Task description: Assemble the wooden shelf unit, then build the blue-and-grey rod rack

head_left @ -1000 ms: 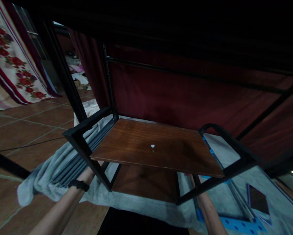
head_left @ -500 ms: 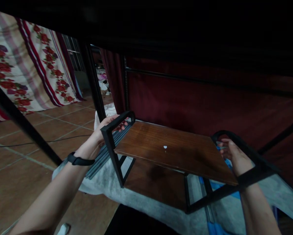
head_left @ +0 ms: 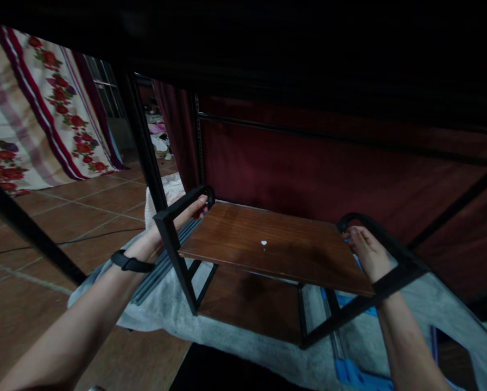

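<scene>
A small two-tier shelf with a black metal frame and brown wooden boards (head_left: 235, 231) stands on a grey cloth. A tiny white heart-shaped spot shows on its upper board. My left hand (head_left: 197, 207) reaches past the left side frame, its fingers closed at the far corner of that frame. A black band is round my left wrist. On the other side, my right hand (head_left: 367, 250) passes through the right side frame, and its bent fingers close at that frame's far corner. The exact finger contact is partly hidden on both sides.
Grey rods (head_left: 162, 271) lie left of the shelf on the grey cloth (head_left: 243, 336). A blue-and-grey item (head_left: 357, 377) and a dark phone-like object (head_left: 455, 353) lie at the right. Black posts (head_left: 139, 136) and a dark surface overhead surround the space; a maroon curtain (head_left: 308, 168) hangs behind.
My left fingers, stretched out before, have moved to the frame's far corner and closed. The right fingers have come up to the opposite far corner. The view has shifted slightly right.
</scene>
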`<act>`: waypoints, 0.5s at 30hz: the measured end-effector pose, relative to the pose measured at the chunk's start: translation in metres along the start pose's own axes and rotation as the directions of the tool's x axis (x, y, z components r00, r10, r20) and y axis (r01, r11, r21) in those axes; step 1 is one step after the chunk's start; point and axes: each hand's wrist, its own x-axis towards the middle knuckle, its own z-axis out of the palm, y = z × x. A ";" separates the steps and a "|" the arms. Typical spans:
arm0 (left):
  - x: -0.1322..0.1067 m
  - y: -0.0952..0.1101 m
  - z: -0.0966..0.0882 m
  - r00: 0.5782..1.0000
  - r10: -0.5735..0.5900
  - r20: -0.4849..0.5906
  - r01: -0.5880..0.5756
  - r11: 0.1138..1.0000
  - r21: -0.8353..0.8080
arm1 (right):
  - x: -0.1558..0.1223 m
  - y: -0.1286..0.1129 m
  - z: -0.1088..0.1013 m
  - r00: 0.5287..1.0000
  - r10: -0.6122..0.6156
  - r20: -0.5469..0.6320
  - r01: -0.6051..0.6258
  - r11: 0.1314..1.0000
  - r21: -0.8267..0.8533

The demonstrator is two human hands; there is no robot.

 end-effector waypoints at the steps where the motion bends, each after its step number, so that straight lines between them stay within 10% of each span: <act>1: 0.001 -0.003 0.001 1.000 0.000 -0.005 0.000 1.000 -0.011 | 0.000 -0.001 0.001 1.000 0.003 -0.012 -0.003 1.000 -0.004; 15: 0.002 -0.004 0.005 1.000 -0.026 0.001 0.026 0.999 -0.036 | 0.002 0.000 0.002 0.995 -0.094 0.036 0.100 0.972 -0.215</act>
